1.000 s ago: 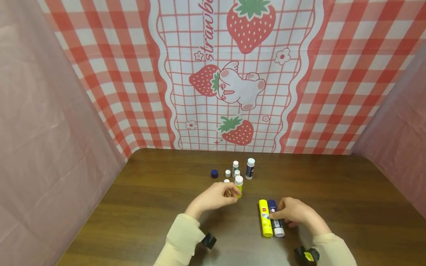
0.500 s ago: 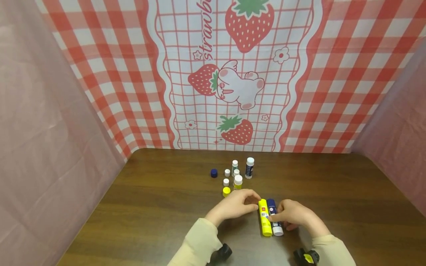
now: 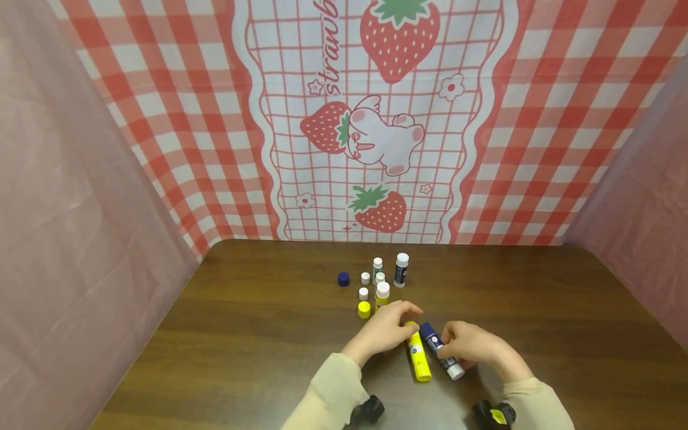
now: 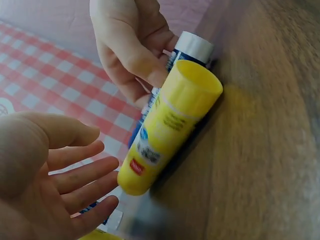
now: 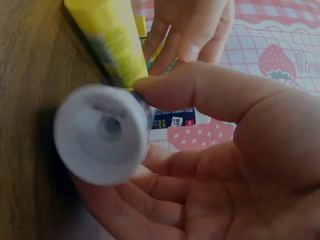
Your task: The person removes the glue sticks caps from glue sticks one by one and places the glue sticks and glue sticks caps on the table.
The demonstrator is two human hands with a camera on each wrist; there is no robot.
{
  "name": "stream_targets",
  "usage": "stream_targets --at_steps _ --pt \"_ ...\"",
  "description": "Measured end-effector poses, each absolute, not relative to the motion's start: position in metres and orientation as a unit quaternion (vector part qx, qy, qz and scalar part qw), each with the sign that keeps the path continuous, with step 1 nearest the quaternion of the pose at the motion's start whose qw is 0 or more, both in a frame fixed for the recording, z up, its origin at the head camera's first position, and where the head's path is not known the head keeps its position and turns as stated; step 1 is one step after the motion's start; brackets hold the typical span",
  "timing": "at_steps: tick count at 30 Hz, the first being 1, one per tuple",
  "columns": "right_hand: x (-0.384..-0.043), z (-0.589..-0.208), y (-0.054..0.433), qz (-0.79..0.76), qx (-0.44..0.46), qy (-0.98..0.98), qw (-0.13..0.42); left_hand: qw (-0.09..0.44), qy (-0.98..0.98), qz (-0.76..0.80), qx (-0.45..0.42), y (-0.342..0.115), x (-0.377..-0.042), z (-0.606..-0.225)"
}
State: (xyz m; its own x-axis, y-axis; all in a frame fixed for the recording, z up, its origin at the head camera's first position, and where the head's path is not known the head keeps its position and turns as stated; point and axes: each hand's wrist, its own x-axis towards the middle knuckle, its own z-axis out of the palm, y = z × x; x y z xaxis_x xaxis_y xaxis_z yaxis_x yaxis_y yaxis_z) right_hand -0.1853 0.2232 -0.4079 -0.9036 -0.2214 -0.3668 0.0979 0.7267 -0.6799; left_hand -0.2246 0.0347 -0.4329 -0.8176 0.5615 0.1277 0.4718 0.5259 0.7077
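Brown table [image 3: 242,334]: glue sticks [image 3: 420,361], probably loose caps [image 3: 364,310].

Cannot make out the foot of the white-capped yellow tube [image 3: 382,297] behind the left hand [image 3: 383,329], part of the navy stick [image 3: 433,340] behind the right hand [image 3: 473,342], blurred print on the yellow stick [image 4: 165,124], or the left sleeve [image 3: 329,391] past the head view's bottom edge.

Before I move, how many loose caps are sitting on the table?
4: dark blue cap farthest left, white cap right of it, second white cap nearer, yellow cap nearest. The left hand may hide more.
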Motion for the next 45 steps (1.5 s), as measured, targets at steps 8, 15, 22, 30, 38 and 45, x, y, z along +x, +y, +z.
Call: stream_targets --at_steps 8,15,22,30,38,45 --pt "-0.193 -0.411 0.227 -0.392 -0.105 0.895 0.185 0.053 0.877 0.377 0.294 0.033 -0.225 -0.433" --pt "-0.196 -0.408 0.226 -0.397 -0.127 0.893 0.17 0.061 0.874 0.394 0.276 0.031 -0.226 -0.435" --pt "-0.196 -0.404 0.225 -0.393 -0.139 0.897 0.146 0.058 0.869 0.415 0.262 0.029 -0.225 -0.429" --pt "-0.199 -0.404 0.226 -0.393 -0.183 0.895 0.102 0.071 0.844 0.467 0.252 0.024 -0.223 -0.423" --pt "-0.199 -0.408 0.225 -0.397 -0.2 0.89 0.104 0.059 0.84 0.466 0.273 0.025 -0.22 -0.423" --pt "-0.201 -0.413 0.228 -0.409 -0.205 0.882 0.114 0.059 0.84 0.465 0.273 0.024 -0.219 -0.421"
